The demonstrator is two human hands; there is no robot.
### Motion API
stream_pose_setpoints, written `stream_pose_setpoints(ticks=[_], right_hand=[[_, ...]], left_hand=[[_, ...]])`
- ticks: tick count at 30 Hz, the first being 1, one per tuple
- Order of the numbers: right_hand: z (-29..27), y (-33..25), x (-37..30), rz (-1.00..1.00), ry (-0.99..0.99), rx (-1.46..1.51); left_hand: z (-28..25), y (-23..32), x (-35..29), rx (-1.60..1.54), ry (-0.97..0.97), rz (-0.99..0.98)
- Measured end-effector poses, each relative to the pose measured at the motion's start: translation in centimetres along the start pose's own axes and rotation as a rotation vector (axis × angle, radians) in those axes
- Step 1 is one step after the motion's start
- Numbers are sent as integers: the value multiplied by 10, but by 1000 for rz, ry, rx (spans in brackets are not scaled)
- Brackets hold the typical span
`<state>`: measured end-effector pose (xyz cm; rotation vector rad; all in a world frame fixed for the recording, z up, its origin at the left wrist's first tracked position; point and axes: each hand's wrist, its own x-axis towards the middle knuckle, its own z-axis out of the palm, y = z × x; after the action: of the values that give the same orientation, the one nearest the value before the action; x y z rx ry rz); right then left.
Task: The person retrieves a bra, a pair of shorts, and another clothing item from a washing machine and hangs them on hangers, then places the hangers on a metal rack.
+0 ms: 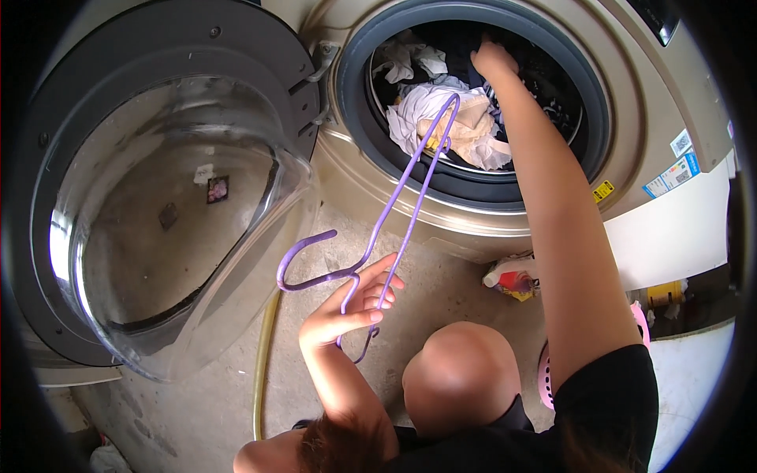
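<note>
A purple clothes hanger is held by my left hand in front of the washing machine, its hook to the left and its far end reaching over the drum opening. My right hand is inside the drum at the upper right, closed at dark cloth whose edges are hard to make out. Below and left of that hand lies a heap of white and cream laundry. A smaller white piece rests at the back left of the drum. My right fingertips are partly hidden in the dark.
The round glass door stands swung out to the left. A yellowish hose runs along the concrete floor. A bottle with a red label lies below the machine, and a pink basket sits beside my right arm.
</note>
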<state>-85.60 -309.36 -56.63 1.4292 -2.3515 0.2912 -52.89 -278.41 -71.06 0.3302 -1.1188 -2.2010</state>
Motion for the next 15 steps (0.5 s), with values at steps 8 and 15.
stream_pose_setpoints(ticks=[8,15], right_hand=[[-41,0,18,-35,416,584],[-47,-12,-59,-167,424,1650]], left_hand=[[-3,-7,6,-76,63,81],[6,-29,39,-149,350,98]])
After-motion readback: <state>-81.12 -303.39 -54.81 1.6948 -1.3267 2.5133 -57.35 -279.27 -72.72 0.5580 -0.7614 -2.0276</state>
